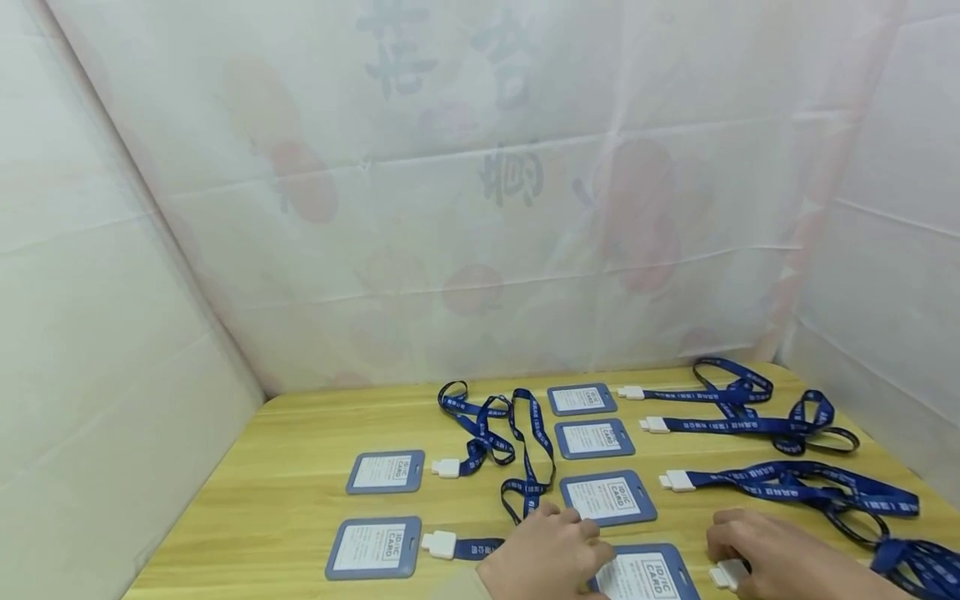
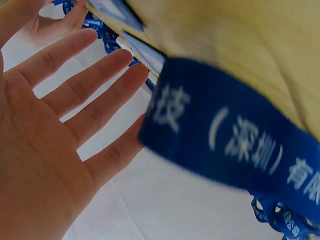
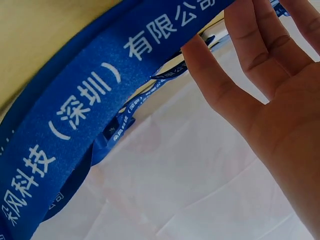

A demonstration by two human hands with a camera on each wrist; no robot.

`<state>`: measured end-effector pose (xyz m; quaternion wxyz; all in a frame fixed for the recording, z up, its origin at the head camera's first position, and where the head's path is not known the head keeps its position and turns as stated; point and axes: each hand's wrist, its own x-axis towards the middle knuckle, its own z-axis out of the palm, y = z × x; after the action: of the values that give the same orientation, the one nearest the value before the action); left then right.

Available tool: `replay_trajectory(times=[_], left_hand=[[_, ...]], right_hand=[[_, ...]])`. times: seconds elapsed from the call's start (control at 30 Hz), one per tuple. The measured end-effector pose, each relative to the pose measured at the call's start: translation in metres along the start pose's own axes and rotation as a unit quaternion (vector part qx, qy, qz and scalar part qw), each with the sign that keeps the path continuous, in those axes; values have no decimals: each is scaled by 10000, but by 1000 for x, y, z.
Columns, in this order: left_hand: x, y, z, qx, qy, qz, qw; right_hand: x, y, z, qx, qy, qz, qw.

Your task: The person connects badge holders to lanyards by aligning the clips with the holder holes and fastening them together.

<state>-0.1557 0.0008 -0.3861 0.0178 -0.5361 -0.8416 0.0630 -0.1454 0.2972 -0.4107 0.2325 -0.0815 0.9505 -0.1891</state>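
Observation:
My left hand point(image 1: 551, 554) is over the left edge of the nearest blue-framed ID card holder point(image 1: 642, 575), fingertips right at the frame. Its fingers are spread and nearly straight in the left wrist view, with a blue lanyard point(image 2: 215, 130) passing beside the little finger. To the right of that holder, my right hand point(image 1: 776, 554) grips a blue printed lanyard near its white clip point(image 1: 726, 575). In the right wrist view the lanyard strap point(image 3: 100, 90) runs up to the fingers point(image 3: 210, 75); the thumb is hidden there.
Further back in the same column lie more card holders point(image 1: 609, 497), with white-clipped lanyards point(image 1: 795, 487) to their right. Two holders point(image 1: 375, 547) lie at the left, with lanyards point(image 1: 480, 425) beside them. White cloth point(image 1: 480, 250) encloses the wooden table point(image 1: 247, 492).

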Motion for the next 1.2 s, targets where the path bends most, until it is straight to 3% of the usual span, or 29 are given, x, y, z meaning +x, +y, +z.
replay_trajectory(times=[0.2,0.3,0.43,0.6,1.2], left_hand=[[7,4,7,-165,-304,162,9993],[9,6,9,-350,-595,121,9975],[11,6,11,-497,-712,67,9962],[14,5,12,-662,-735,59,9951],[19,-9,15,-727,-267,-202,9968]], right_hand=[[-2,0,-1,11,10,-82,10000],[-2,1,-4,-16,27,-385,9993],[-2,3,-8,-26,21,-882,9961],[-1,3,-11,-74,42,-1130,9936],[4,-1,-12,-205,314,-1176,9923]])
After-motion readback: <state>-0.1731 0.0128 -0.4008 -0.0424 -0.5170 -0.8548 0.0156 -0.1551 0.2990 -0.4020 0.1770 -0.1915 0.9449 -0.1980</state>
